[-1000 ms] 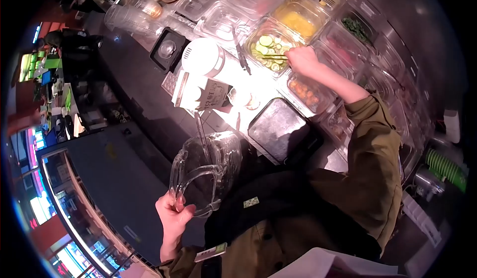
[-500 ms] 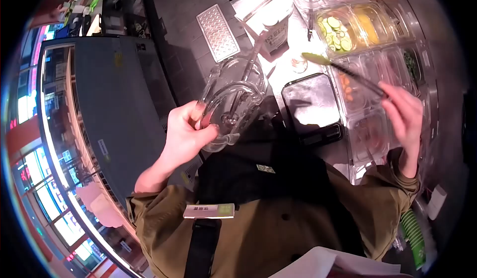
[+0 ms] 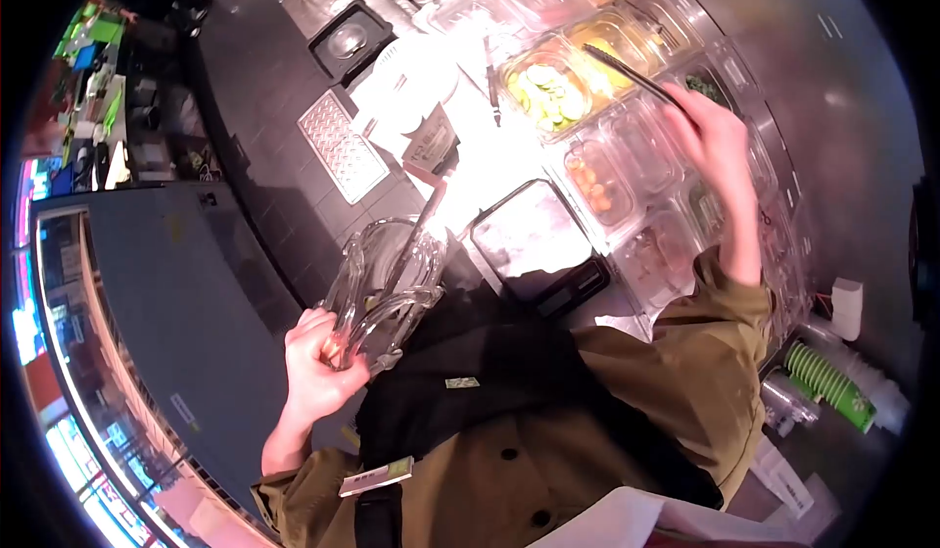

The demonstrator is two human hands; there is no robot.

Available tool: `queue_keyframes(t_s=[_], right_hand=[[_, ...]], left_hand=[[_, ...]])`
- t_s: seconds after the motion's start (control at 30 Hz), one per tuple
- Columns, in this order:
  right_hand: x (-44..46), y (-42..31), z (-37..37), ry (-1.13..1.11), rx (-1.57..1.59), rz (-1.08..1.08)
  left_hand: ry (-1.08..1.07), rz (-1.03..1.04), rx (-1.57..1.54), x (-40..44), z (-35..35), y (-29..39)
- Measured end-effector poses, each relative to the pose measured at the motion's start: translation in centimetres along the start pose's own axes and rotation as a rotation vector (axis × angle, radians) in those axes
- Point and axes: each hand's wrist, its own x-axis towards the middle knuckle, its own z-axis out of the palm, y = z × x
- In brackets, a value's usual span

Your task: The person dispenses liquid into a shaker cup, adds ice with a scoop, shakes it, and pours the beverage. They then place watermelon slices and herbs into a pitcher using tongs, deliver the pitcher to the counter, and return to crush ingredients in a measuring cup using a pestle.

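Olive-brown shirt (image 3: 465,475), dark buttons (image 3: 508,454); black apron (image 3: 490,352); white-and-green badge (image 3: 377,477)

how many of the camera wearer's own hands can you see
2: the left hand at lower left, gripping the jug, and the right hand at upper right, holding tongs. Neither is hidden, though some fingers are.

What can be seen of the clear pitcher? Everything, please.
The clear pitcher is shiny and see-through, glass or hard plastic by its look, with thick, curved edges that catch the light. The left hand grips it at its near left side, and it looks tilted. A long, thin utensil seems to stand inside, its end jutting past the far edge. Reflections hide any contents. It is in front of the person, left of the scale; contact with the black apron is unclear.
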Motion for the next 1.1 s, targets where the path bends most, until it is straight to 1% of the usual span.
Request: queue_keyframes(t_s=[0.03, 0.07, 0.1, 0.13, 0.17, 0.2, 0.23, 0.27, 0.33, 0.37, 0.43, 0.53, 0.6, 0.63, 0.73, 0.77, 0.87, 0.97, 1.0, 1.03, 1.07, 1.1], right_hand=[[0.5, 2.8, 3.4, 0.024, -0.133, -0.025], [1.3, 3.7, 5.9, -0.134, -0.211, 0.068], [1.6, 5.2, 9.4, -0.102, -0.238, -0.009], [2.6, 6.0, 12.7, -0.257, -0.355, 0.005], [3.3, 6.5, 15.5, -0.229, -0.347, -0.092], [3.9, 5.1, 16.7, -0.194, -0.354, -0.131], [4.7, 5.1, 18.8, -0.228, -0.403, -0.131], [5.1, 5.2, 20.4, -0.145, -0.397, -0.177], [5.7, 5.1, 21.4, -0.123, -0.387, -0.233], [5.7, 5.5, 21.6, -0.174, -0.396, -0.223], [5.5, 4.7, 19.2, -0.283, -0.416, -0.203], [4.7, 4.7, 14.6, -0.322, -0.267, 0.033], [3.4, 7.2, 14.7, -0.230, -0.044, 0.220], [3.1, 8.6, 14.6, -0.255, 0.083, 0.290], [1.5, 10.6, 14.1, -0.283, 0.476, 0.328], [0.8, 10.7, 14.0, -0.270, 0.560, 0.337], [0.2, 9.4, 13.2, -0.273, 0.311, 0.360], [-1.2, 9.4, 11.1, -0.147, 0.540, 0.307], [-1.8, 8.6, 8.6, -0.132, 0.640, 0.250], [-2.8, 6.5, 5.5, -0.147, 0.709, 0.351], [-3.6, 3.9, 2.8, -0.107, 0.698, 0.376], [-4.4, 2.0, 0.8, -0.140, 0.698, 0.348]], left_hand=[[-0.013, -0.001, -0.015, 0.0, 0.0, 0.1], [-0.019, -0.003, -0.030, 0.1, 0.1, 0.1], [-0.029, -0.017, -0.037, 0.2, 0.2, 0.1], [-0.034, -0.033, -0.043, 0.1, 0.4, 0.0], [-0.038, -0.050, -0.048, 0.1, 0.6, 0.0], [-0.044, -0.056, -0.051, -0.1, 0.7, -0.2], [-0.047, -0.062, -0.053, -0.2, 1.0, -0.4], [-0.051, -0.070, -0.055, -0.4, 1.0, -0.5], [-0.047, -0.079, -0.073, -0.5, 1.2, 0.0], [-0.056, -0.068, -0.055, -0.6, 1.3, -0.3], [-0.072, -0.058, -0.038, -0.9, 1.2, -0.4], [-0.087, -0.045, -0.033, -0.5, 1.1, -0.2], [-0.092, -0.033, -0.035, -0.3, 1.3, -0.3], [-0.115, -0.026, -0.031, 0.0, 1.2, -0.3], [-0.124, -0.007, -0.057, 0.5, 1.2, -0.7], [-0.131, -0.002, -0.053, 0.7, 1.2, -1.1], [-0.149, -0.011, -0.068, 1.5, 1.0, -0.3], [-0.151, 0.047, -0.026, 2.0, 0.9, -0.8], [-0.159, 0.080, -0.022, 2.6, 0.9, -0.7], [-0.155, 0.097, -0.016, 2.9, 1.0, -0.7], [-0.134, 0.094, 0.005, 3.0, 0.7, -0.8], [-0.124, 0.123, -0.007, 3.1, 0.4, -1.1]])
